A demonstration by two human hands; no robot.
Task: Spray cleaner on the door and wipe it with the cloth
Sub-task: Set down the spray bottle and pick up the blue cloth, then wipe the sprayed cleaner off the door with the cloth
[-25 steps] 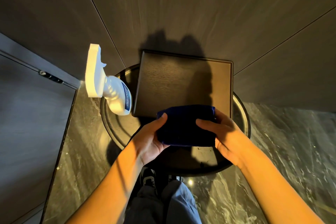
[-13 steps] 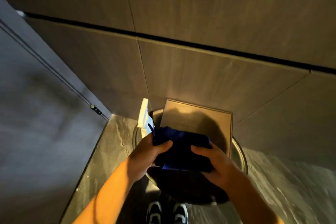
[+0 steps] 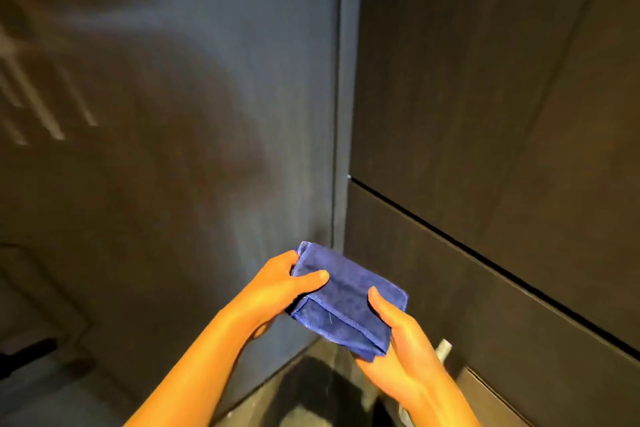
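Observation:
A folded blue cloth [image 3: 346,298] is held in front of me at chest height by both hands. My left hand [image 3: 280,284] grips its upper left corner, thumb lying on top. My right hand [image 3: 398,347] holds its lower right end from below, thumb on the cloth. The dark grey door [image 3: 207,114] fills the left and middle of the view, with its vertical edge and gap just behind the cloth. A small white piece of the spray bottle [image 3: 443,348] peeks out behind my right hand; the rest of the bottle is hidden.
Dark wood wall panels [image 3: 502,97] with a black horizontal groove stand to the right of the door. The corner of a brown board [image 3: 485,392] shows at the lower right. Stone floor [image 3: 294,402] lies below my hands.
The view has swung up and left from the round table and wall toward the door. Both hands have lifted the cloth off the table, which has dropped out of sight.

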